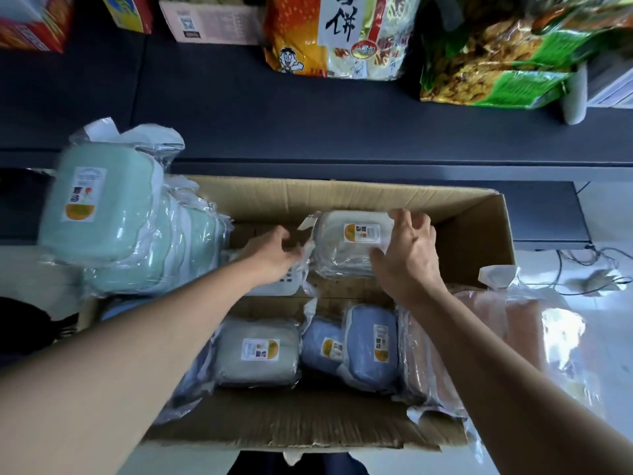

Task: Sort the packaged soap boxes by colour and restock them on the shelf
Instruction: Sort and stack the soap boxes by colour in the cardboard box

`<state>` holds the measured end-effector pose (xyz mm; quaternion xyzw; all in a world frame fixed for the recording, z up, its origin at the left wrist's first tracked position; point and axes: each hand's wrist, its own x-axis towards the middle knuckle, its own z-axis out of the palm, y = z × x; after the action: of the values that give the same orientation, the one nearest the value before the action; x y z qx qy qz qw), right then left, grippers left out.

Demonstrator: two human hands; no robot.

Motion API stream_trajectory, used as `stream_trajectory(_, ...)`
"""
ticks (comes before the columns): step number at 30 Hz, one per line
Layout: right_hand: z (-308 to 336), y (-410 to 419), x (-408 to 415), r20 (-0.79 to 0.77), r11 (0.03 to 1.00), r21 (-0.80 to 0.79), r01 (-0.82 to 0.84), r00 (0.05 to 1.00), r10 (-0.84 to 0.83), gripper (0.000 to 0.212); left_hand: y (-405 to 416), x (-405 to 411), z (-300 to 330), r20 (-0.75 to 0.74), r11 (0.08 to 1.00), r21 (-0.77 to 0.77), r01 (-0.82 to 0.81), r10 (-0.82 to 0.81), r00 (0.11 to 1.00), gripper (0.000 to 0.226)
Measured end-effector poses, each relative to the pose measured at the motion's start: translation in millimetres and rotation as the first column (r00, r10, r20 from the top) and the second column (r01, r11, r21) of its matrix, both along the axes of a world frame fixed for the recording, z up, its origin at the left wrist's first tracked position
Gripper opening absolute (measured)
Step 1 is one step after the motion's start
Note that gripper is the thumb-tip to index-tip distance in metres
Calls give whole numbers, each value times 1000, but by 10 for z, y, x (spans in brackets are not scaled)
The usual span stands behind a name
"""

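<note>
Counting stock from the head view, I log one open cardboard box (342, 197) below the dark shelf (308, 132).

Inside the box: one white wrapped soap box (352, 245) against the far wall; one grey-green soap box (257, 353) toward the near edge; two blue soap boxes (371, 341) just beside it; one white slotted piece (284, 284) under my left wrist.

Over the box's left edge: a stack of mint-green soap boxes (113, 217), count unclear through the wrap. Over its right edge: a stack of pink soap boxes (479, 337), count unclear.

Each pack carries a white-and-orange sticker; the text is too small to read.

My left hand (274, 252) pinches the white box's plastic wrap; my right hand (407, 248) grips its right end.

At the shelf's far edge: several snack bags, one (339, 32) printed "饼".
</note>
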<state>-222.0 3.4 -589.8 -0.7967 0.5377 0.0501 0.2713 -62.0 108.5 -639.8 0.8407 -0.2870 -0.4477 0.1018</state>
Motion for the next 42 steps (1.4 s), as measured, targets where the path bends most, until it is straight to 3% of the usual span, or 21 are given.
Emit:
stream_trajectory(5, 119, 363, 123, 43, 986, -93, -138, 989, 143, 47, 269, 45, -4, 147, 945, 177, 275, -302, 942, 65)
stream_trajectory(9, 11, 625, 177, 46, 977, -17, -214, 976, 215, 37, 436, 27, -74, 215, 832, 330, 446, -526, 823, 39)
stream_trajectory(11, -66, 754, 161, 28, 972, 23, -234, 972, 233, 34, 510, 11, -89, 191, 802, 330, 498, -573, 797, 41)
stream_trajectory(17, -309, 1003, 83, 28, 935, 207, -289, 957, 290, 37, 566, 83, -238, -124, 875, 184, 448, -432, 894, 51)
stream_trajectory(20, -367, 1027, 65, 27, 932, 250, -264, 964, 266, 51, 495, 68, -315, -181, 892, 187, 412, -381, 907, 58)
stream_trajectory(24, -411, 987, 11, -13, 940, 249, -232, 970, 243, 41, 469, 21, -407, -228, 905, 205, 373, -326, 917, 82)
stream_trajectory(26, -403, 952, -33, -6, 948, 230, -220, 974, 228, 39, 466, -17, -348, -123, 887, 191, 420, -403, 907, 100)
stream_trajectory(28, -392, 903, -102, -26, 952, 235, -197, 978, 209, 42, 501, -88, -249, 76, 857, 176, 484, -502, 862, 111)
stream_trajectory(32, -373, 807, -192, -65, 958, 229, -174, 979, 193, 40, 719, -277, -11, 467, 800, 61, 598, -552, 691, 94)
stream_trajectory(35, -389, 783, -163, -54, 954, 233, -190, 977, 208, 36, 986, -475, 65, 473, 717, 80, 693, -639, 607, 98)
stream_trajectory(37, -427, 794, -108, -49, 934, 276, -225, 968, 248, 38, 1166, -576, 39, 359, 704, 107, 702, -686, 633, 96)
stream_trajectory(40, -540, 850, -4, -24, 892, 329, -309, 942, 335, 39, 1297, -543, 76, 247, 822, 40, 568, -559, 791, 70)
stream_trajectory(42, -617, 893, 60, 3, 874, 356, -332, 935, 354, 37, 1326, -481, 132, 245, 849, 12, 528, -515, 822, 66)
